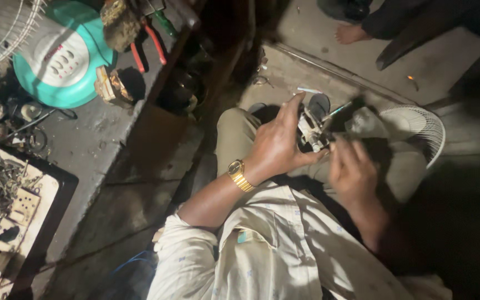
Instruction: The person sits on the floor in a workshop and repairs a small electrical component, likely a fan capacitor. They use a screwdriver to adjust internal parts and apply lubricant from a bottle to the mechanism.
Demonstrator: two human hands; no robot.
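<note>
A: Left hand [276, 145]?
B: Grip wrapped round a small pale metal part [311, 132], probably a little motor, fingers curled over the top. Held over the lap so the lit side faces up, I'd say.
A: Right hand [353, 173]?
B: Blurred. Fingers pressed together near the part's lower edge, seemingly pinching something thin; can't tell what. A thin rod with a light tip [337, 111] sticks out past the part.
A: Where's the part exactly?
B: Between both hands, above the knees, well apart from the counter [93, 141].
A: Around it?
B: White fan guard [420, 129] on the floor just beyond the right hand. Gold wristwatch [239, 174] on the left wrist.
A: Packages, labels?
B: Teal round fan base [62, 58] upper left, white panel with buttons. Red-handled pliers [146, 44] beside it. Dark tray of metal scrap [6, 211] lower left. No readable signs. Someone's bare foot [350, 33] up top.
</note>
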